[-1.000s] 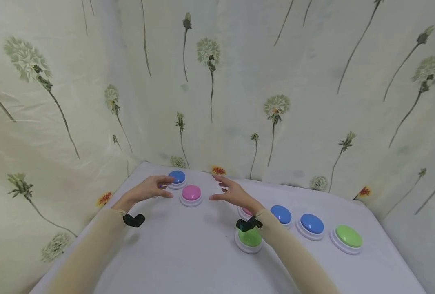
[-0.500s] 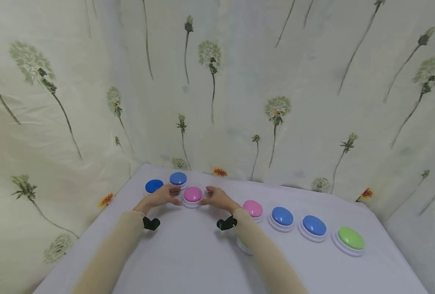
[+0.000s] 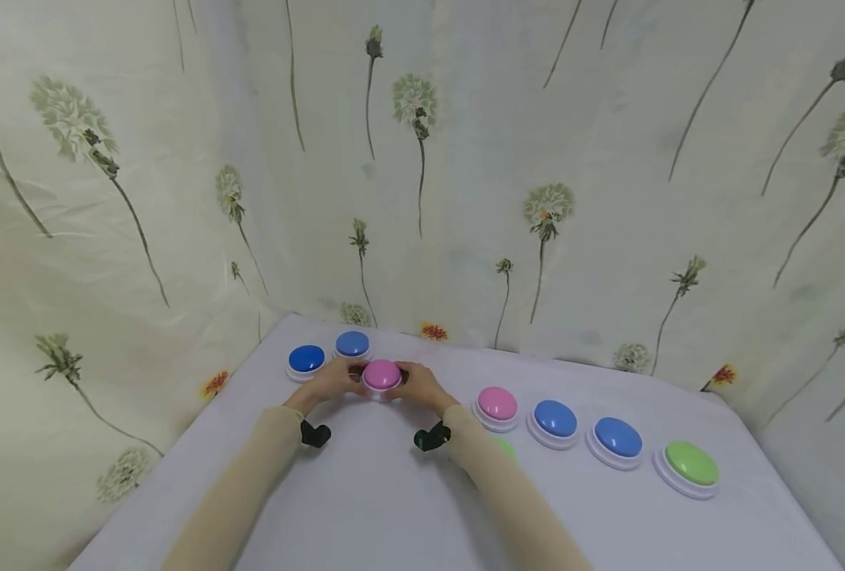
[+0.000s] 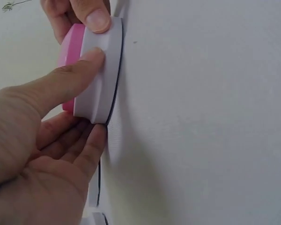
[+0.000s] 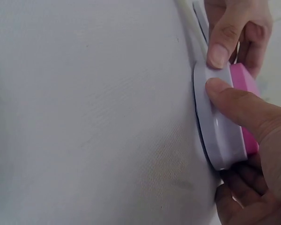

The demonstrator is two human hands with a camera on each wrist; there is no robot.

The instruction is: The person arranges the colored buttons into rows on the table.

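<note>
A round push button (image 3: 381, 375) with a pink dome and white base sits between both hands near the back left of the table. My left hand (image 3: 331, 382) grips its left side, thumb along the front of the white base (image 4: 91, 98) and fingers around the side. From the right, my right hand (image 3: 420, 386) holds the same base, its thumb also on the front rim (image 5: 220, 126). Both thumbs lie close together. Behind my left hand are a dark blue button (image 3: 307, 358) and a lighter blue button (image 3: 352, 343).
To the right stand another pink button (image 3: 497, 404), two blue buttons (image 3: 555, 418) and a green button (image 3: 691, 463). A second green button (image 3: 502, 446) is mostly hidden by my right sleeve. Flower-printed cloth (image 3: 465, 198) surrounds the white table (image 3: 365, 500).
Both hands have come inward, from apart on either side of the pink button to gripping it. The dark blue button, earlier hidden behind my left hand, now shows.
</note>
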